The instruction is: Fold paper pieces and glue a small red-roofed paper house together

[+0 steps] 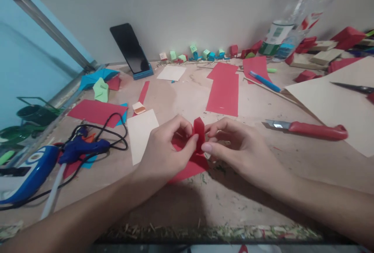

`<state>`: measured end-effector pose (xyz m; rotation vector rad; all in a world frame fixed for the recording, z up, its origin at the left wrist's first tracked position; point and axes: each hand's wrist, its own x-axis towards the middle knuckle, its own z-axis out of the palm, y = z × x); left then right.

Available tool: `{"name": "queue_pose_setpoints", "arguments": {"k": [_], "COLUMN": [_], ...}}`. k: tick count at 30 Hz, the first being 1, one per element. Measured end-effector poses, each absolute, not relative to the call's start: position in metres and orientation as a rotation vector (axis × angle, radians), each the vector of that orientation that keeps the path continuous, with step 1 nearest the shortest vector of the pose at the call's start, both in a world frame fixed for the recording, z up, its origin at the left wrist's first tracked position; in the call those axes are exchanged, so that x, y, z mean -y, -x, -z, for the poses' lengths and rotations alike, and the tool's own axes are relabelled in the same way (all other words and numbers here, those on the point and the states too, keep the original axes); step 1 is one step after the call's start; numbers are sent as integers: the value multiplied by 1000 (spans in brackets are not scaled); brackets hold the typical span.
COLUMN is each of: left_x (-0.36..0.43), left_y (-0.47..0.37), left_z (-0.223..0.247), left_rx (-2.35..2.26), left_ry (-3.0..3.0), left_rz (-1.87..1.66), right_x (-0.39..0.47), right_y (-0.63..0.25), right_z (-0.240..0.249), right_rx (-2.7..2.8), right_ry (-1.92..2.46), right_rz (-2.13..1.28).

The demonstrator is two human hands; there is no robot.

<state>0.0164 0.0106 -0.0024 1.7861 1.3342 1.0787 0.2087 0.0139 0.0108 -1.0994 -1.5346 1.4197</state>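
Fingers of the left hand (168, 144) hide part of the folded red paper (199, 126) and the red sheet (191, 167) beneath. By the table's (257, 108) far edge, the plastic bottles (279, 36) run past the picture's top, their labels too blurred to read; markings on the paper cubes (193, 48) are too small to decipher. The scissors (352, 87) are cut off at right.

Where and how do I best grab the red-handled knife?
Take the knife by its red handle, right hand coming from the near right. It lies crosswise, bare blade pointing left, so that should keep fingers off the edge.
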Motion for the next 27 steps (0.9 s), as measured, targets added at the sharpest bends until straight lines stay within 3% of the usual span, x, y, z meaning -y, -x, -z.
{"name": "queue_pose_setpoints", "arguments": {"k": [8, 17, 27], "left_x": [-8, -7, -8], "left_y": [-16, -18, -15], "left_z": [1, -1, -1], "left_rx": [-1322, -1255, -1231], "left_ry": [-1778, -1826, -2007], "left_rz": [-1111, -1141, -1186], "right_x": [-12, -10, -15], "right_y": [-209, -208, -211], "right_z": [-6, -7, -5], "right_rx": [1563, 1814, 1842], "right_ry": [1184, 1092, 1073], "right_rz": [-1297, -841, -779]}}
